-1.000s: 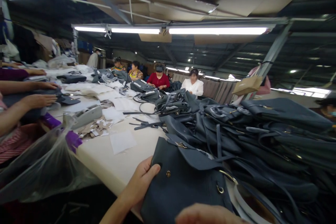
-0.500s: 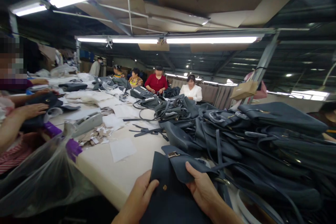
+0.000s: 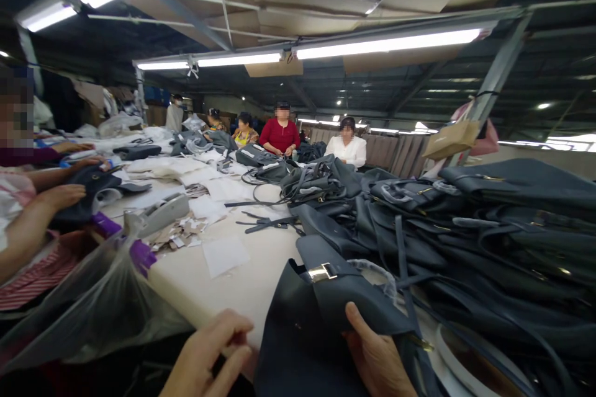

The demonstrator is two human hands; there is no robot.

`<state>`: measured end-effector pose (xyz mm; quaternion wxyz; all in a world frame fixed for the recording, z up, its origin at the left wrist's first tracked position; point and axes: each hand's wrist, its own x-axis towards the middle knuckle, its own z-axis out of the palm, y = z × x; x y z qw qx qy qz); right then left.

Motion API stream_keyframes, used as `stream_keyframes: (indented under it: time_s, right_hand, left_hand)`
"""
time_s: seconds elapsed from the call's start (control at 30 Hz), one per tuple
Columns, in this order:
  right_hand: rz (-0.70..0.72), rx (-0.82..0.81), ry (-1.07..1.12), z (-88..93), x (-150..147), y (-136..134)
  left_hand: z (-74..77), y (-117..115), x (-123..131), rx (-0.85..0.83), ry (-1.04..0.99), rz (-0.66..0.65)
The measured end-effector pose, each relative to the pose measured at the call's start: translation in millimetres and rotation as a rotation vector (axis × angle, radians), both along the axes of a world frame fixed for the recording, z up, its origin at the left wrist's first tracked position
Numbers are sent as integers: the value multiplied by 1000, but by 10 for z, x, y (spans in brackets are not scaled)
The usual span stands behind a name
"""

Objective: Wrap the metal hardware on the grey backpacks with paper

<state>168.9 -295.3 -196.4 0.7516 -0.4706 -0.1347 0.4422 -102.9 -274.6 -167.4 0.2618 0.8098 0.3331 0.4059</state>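
Note:
A dark blue-grey leather-like handbag (image 3: pixel 298 329) stands in front of me at the table's near edge. Its flap carries a gold buckle (image 3: pixel 322 272). My right hand (image 3: pixel 375 347) grips the bag at the flap's lower edge, thumb on the outer face and the other fingers partly hidden behind it. To the left of the bag, my left hand (image 3: pixel 216 347) is off it, thumb and fingers apart and curved, with nothing in them. The bag's lower part runs out of view.
A large heap of similar bags (image 3: pixel 465 248) fills the table's right side. White paper sheets (image 3: pixel 226 255), cardboard scraps (image 3: pixel 179 232) and a grey tape dispenser (image 3: pixel 162 214) lie left. A clear plastic bag (image 3: pixel 107 310) hangs off the edge. A co-worker's hand (image 3: pixel 63 197) holds another bag.
My left hand has let go of the bag's left edge and moved left and down. The flap now lies further over the bag's front, with its buckle turned more toward me.

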Motion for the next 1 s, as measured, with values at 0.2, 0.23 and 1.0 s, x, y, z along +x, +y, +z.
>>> stream_keyframes:
  time_s: [0.2,0.23,1.0]
  right_hand:
    - [152,50,20,-53,-45,-162]
    - [168,59,31,-50,-55,-189]
    - [284,150,78,-78,123,-313]
  left_hand:
    - [256,175,477,-380,-172,-68]
    - [279,187,558,-411,-194,-71]
    - [349,195,849,-673,-157,-415]
